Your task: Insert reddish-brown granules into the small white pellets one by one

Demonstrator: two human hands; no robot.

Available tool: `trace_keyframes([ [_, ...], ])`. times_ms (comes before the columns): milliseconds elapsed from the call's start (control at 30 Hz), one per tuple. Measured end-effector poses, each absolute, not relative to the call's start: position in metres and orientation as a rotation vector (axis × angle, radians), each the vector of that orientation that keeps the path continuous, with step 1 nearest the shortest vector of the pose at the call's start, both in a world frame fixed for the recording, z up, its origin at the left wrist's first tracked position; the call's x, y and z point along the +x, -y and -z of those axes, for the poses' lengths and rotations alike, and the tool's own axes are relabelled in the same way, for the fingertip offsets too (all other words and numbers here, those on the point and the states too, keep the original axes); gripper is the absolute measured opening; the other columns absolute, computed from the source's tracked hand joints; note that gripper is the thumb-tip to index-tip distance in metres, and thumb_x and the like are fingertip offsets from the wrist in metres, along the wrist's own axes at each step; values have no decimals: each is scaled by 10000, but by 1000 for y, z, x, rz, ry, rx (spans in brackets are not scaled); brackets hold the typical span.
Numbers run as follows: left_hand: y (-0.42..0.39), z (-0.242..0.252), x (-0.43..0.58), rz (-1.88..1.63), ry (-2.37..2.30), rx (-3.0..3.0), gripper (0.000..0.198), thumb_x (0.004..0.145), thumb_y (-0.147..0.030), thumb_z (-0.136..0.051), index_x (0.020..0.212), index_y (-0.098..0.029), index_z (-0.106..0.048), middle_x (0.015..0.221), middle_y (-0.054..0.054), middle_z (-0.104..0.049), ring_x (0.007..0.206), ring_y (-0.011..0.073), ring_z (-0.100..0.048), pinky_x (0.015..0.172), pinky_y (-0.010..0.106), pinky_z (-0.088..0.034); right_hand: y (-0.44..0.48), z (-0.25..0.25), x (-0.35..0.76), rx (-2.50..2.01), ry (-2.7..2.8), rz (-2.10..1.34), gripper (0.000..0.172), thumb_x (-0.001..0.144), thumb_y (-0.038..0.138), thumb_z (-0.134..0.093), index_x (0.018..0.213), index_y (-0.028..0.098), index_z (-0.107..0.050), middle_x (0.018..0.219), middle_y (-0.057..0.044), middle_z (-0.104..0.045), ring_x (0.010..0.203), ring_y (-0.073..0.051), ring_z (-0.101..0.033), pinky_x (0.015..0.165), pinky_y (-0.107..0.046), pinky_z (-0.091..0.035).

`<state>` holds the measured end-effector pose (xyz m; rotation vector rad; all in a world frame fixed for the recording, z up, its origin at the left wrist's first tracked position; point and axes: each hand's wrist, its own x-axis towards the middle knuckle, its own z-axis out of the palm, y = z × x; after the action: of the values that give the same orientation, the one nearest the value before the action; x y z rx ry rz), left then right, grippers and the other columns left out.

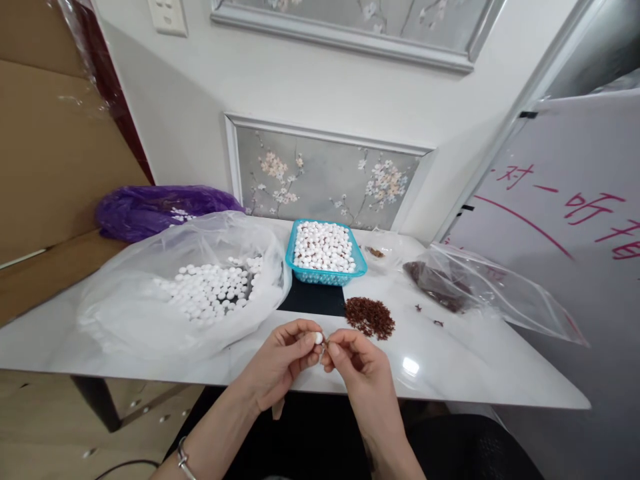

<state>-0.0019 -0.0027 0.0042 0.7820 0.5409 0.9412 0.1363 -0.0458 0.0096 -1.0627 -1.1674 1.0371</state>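
My left hand [293, 357] pinches a small white ball [319, 338] between thumb and forefinger, above the table's front edge. Close beside it, my right hand [357, 363] is closed in a pinch on a tiny brown piece [327, 343] right at the ball's side; its exact shape is too small to make out. Just beyond my right hand lies a pile of small reddish-brown pieces [370, 317]. A blue plastic basket [326, 272] behind it is filled with white balls with brown bits among them. To the left, a clear plastic bag [125, 313] lies open with many loose white balls [215, 293] inside.
A purple bag [135, 213] sits at the back left by a cardboard box [45, 147]. On the right are a zip bag of brown pieces [440, 283] and a small clear bag [387, 250]. A whiteboard [560, 220] stands at the right; a dark mat [313, 298] lies before the basket.
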Motion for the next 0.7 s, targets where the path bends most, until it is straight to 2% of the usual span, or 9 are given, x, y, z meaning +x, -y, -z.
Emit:
trace_keyframes([
  [200, 3, -1, -3, -939, -567, 769, 106, 725, -180, -701, 809, -120, -678, 690, 10, -635, 629, 70, -586, 652, 165, -464, 47, -10, 132, -1107, 1210, -959, 85, 844, 252, -542, 787, 191, -559, 688, 16, -566, 634, -117, -518, 591, -206, -424],
  [433, 3, -1, -2, -950, -574, 760, 124, 730, -199, -699, 813, -107, -695, 674, 16, -635, 621, 69, -577, 658, 170, -464, 46, -13, 131, -1100, 1286, -936, 118, 880, 263, -499, 787, 197, -526, 700, 19, -550, 660, -121, -525, 632, -217, -424],
  [700, 3, 0, -3, -955, -610, 774, 133, 725, -202, -704, 818, -107, -709, 705, 16, -631, 628, 57, -541, 666, 170, -450, 48, -15, 132, -1178, 1358, -885, 133, 887, 277, -486, 791, 194, -525, 714, 9, -553, 648, -126, -492, 608, -233, -399],
])
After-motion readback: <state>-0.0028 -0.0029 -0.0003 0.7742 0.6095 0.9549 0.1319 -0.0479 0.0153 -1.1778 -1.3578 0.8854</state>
